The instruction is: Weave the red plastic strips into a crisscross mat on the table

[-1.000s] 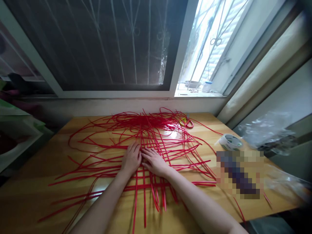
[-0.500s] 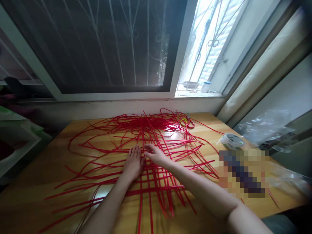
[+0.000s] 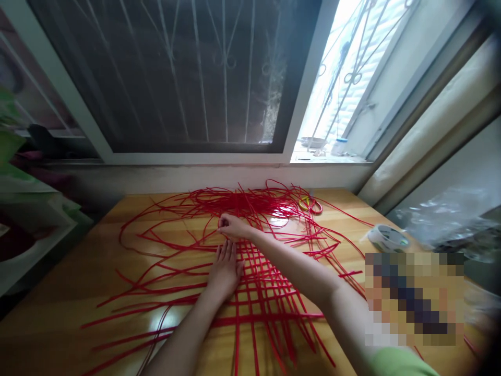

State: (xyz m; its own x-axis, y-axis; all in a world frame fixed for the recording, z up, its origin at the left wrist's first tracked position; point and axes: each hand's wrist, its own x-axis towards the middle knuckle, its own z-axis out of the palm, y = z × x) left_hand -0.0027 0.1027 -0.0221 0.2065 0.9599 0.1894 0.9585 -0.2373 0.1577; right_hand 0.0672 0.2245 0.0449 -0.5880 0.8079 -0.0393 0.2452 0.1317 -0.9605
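Long red strands cross in a woven grid (image 3: 250,292) on the wooden table, with loose ends spreading to both sides and toward me. My left hand (image 3: 225,274) lies flat on the left part of the grid, its fingers stretched forward. Just beyond it, my right hand (image 3: 234,227) is raised a little, thumb and fingers pinched together. A thin red strand appears to run into that pinch, though the fingertips partly hide it. My right forearm passes over the right part of the weave.
A tangled heap of red strands (image 3: 242,201) lies at the table's far edge. Beside it are scissors (image 3: 311,205) with yellow and red handles. A roll of clear tape (image 3: 388,238) sits at the right, near crumpled plastic (image 3: 442,214) and a blurred-out patch. A window stands behind the table.
My right hand has moved away from the left hand, up and toward the far side, and its fingers have closed into a pinch. My left hand stays flat on the weave. The view has shifted slightly.
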